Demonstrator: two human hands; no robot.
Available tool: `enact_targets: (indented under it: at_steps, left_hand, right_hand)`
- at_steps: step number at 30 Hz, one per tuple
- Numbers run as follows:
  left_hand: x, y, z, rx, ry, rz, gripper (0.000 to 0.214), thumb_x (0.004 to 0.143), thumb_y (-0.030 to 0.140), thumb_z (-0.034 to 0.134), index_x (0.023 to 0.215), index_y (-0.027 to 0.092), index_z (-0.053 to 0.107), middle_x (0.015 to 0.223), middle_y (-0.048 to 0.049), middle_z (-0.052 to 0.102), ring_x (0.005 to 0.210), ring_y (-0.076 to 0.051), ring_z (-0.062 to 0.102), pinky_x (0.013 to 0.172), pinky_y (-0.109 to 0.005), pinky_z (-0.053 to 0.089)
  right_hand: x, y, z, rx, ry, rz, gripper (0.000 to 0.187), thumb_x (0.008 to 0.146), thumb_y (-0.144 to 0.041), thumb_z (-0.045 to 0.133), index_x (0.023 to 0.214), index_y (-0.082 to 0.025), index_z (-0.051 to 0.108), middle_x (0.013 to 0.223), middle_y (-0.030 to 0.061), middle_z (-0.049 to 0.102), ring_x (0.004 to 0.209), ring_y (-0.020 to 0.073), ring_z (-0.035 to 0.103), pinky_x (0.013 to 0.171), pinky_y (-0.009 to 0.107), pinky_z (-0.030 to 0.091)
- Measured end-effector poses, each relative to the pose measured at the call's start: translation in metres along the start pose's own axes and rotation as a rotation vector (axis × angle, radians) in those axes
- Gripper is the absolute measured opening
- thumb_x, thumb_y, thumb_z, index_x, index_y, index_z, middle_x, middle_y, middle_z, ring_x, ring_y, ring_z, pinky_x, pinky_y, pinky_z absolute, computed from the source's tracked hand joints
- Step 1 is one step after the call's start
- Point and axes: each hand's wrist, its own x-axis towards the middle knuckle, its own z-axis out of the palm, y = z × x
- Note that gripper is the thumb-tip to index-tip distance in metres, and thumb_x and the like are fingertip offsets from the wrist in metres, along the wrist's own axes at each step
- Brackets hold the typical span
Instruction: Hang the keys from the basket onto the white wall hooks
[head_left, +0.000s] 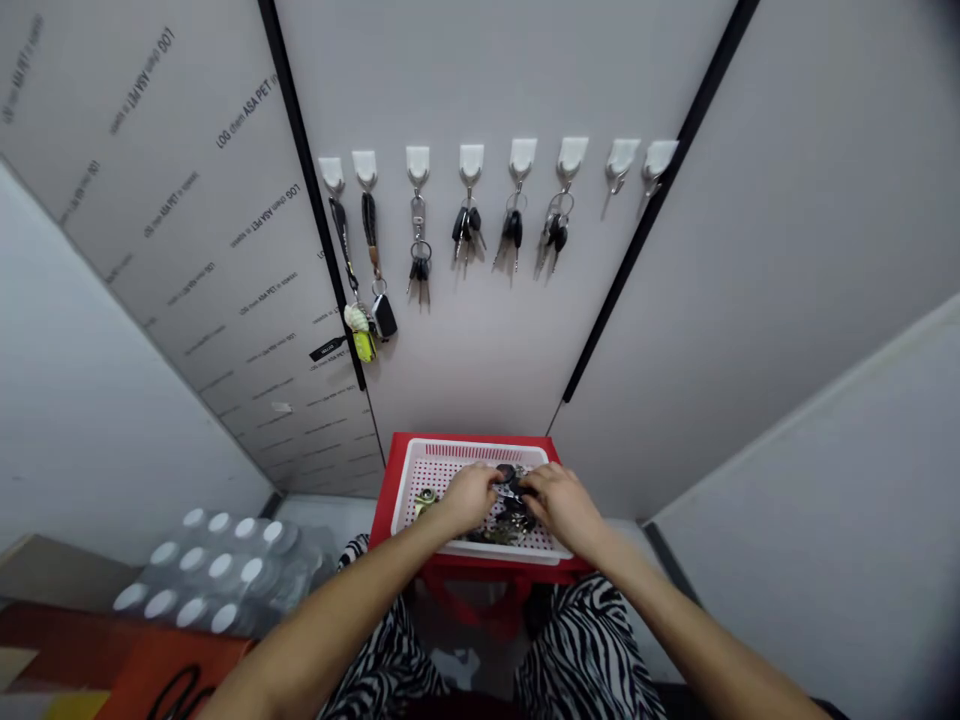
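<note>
Both hands reach into a white perforated tray [430,461] that rests on a red stool [389,492]. My left hand [471,496] and my right hand [561,503] are closed together on a dark bunch of keys [511,483] over the tray. More keys [501,531] lie in the tray under my hands, and a small greenish key ring [425,497] sits at its left side.
On the wall above hangs a row of white hooks [471,159]; several carry key bunches [466,226], and the two rightmost hooks [640,161] are bare. A shrink-wrapped pack of water bottles [219,572] stands on the floor at the left. Zebra-print trousers [588,650] cover my knees.
</note>
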Motion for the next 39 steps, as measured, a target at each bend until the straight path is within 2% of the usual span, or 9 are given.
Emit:
enact_targets:
  at_steps: [7, 12, 15, 17, 20, 26, 32, 35, 39]
  left_hand:
    - [0.004, -0.001, 0.009, 0.15, -0.065, -0.001, 0.027, 0.067, 0.015, 0.034, 0.087, 0.017, 0.052, 0.085, -0.008, 0.055, 0.081, -0.018, 0.048, 0.073, -0.028, 0.036]
    - [0.006, -0.001, 0.004, 0.182, -0.089, -0.049, 0.022, 0.061, 0.014, 0.041, 0.078, 0.017, 0.054, 0.081, -0.0072, 0.054, 0.077, -0.018, 0.048, 0.068, -0.027, 0.036]
    - [0.006, 0.0, 0.0, 0.128, -0.058, -0.026, 0.017, 0.059, 0.012, 0.042, 0.07, 0.016, 0.055, 0.076, -0.0056, 0.055, 0.074, -0.017, 0.048, 0.066, -0.025, 0.036]
    - [0.008, 0.002, -0.004, 0.006, -0.055, -0.034, 0.017, 0.059, 0.012, 0.041, 0.069, 0.015, 0.054, 0.068, -0.0028, 0.055, 0.066, -0.013, 0.048, 0.062, -0.023, 0.037]
    - [0.013, 0.01, -0.017, -0.204, -0.032, -0.055, 0.016, 0.06, 0.013, 0.041, 0.069, 0.014, 0.055, 0.06, 0.0006, 0.054, 0.056, -0.009, 0.046, 0.055, -0.019, 0.037]
    - [0.025, 0.027, -0.045, -0.432, 0.08, -0.093, 0.014, 0.057, 0.018, 0.046, 0.066, 0.012, 0.055, 0.059, -0.0002, 0.055, 0.055, -0.008, 0.047, 0.053, -0.018, 0.037]
    - [0.021, 0.03, -0.037, -0.625, 0.088, -0.035, 0.023, 0.063, 0.027, 0.043, 0.075, 0.01, 0.054, 0.07, -0.0034, 0.058, 0.065, -0.011, 0.05, 0.06, -0.021, 0.039]
    - [0.025, 0.037, -0.036, -0.663, 0.055, 0.009, 0.022, 0.063, 0.023, 0.044, 0.078, 0.01, 0.053, 0.075, -0.004, 0.058, 0.068, -0.011, 0.051, 0.063, -0.022, 0.039]
    - [0.05, 0.061, -0.056, -0.626, 0.189, 0.069, 0.019, 0.062, 0.015, 0.044, 0.079, 0.011, 0.053, 0.076, -0.0046, 0.059, 0.068, -0.011, 0.051, 0.065, -0.023, 0.04]
  right_hand:
    - [0.001, -0.003, 0.007, -0.124, -0.001, 0.014, 0.017, 0.068, -0.021, 0.042, 0.077, -0.021, 0.056, 0.077, 0.0041, 0.054, 0.079, 0.0172, 0.041, 0.069, 0.029, 0.028]
    - [0.007, -0.012, 0.008, -0.195, -0.028, -0.013, 0.017, 0.068, -0.023, 0.042, 0.072, -0.023, 0.058, 0.075, 0.0043, 0.055, 0.08, 0.0192, 0.04, 0.071, 0.035, 0.023]
    - [0.008, -0.012, 0.006, -0.185, -0.054, -0.023, 0.016, 0.068, -0.025, 0.043, 0.072, -0.024, 0.058, 0.073, 0.0041, 0.056, 0.079, 0.0196, 0.04, 0.071, 0.036, 0.023]
    - [0.007, -0.011, 0.005, -0.138, -0.044, -0.02, 0.015, 0.067, -0.026, 0.044, 0.073, -0.024, 0.058, 0.073, 0.0036, 0.056, 0.078, 0.0194, 0.041, 0.071, 0.037, 0.023]
    - [0.007, -0.008, 0.004, 0.025, 0.019, 0.034, 0.016, 0.068, -0.026, 0.043, 0.074, -0.023, 0.057, 0.073, 0.0024, 0.058, 0.076, 0.0181, 0.044, 0.07, 0.035, 0.026]
    - [0.012, -0.009, -0.007, 0.499, 0.191, 0.118, 0.021, 0.068, -0.028, 0.041, 0.077, -0.019, 0.058, 0.078, 0.0041, 0.059, 0.074, 0.0157, 0.049, 0.069, 0.029, 0.034]
    - [0.019, -0.012, -0.025, 0.954, 0.185, 0.126, 0.023, 0.067, -0.03, 0.041, 0.075, -0.015, 0.056, 0.071, 0.0031, 0.058, 0.069, 0.0139, 0.051, 0.065, 0.025, 0.037]
    - [0.031, -0.007, -0.041, 1.049, 0.251, 0.194, 0.022, 0.064, -0.033, 0.043, 0.067, -0.014, 0.055, 0.059, 0.001, 0.055, 0.058, 0.012, 0.049, 0.056, 0.023, 0.037]
    - [0.059, 0.002, -0.08, 1.136, 0.395, 0.22, 0.022, 0.059, -0.035, 0.049, 0.057, -0.013, 0.052, 0.05, -0.0022, 0.05, 0.049, 0.0088, 0.044, 0.051, 0.021, 0.035]
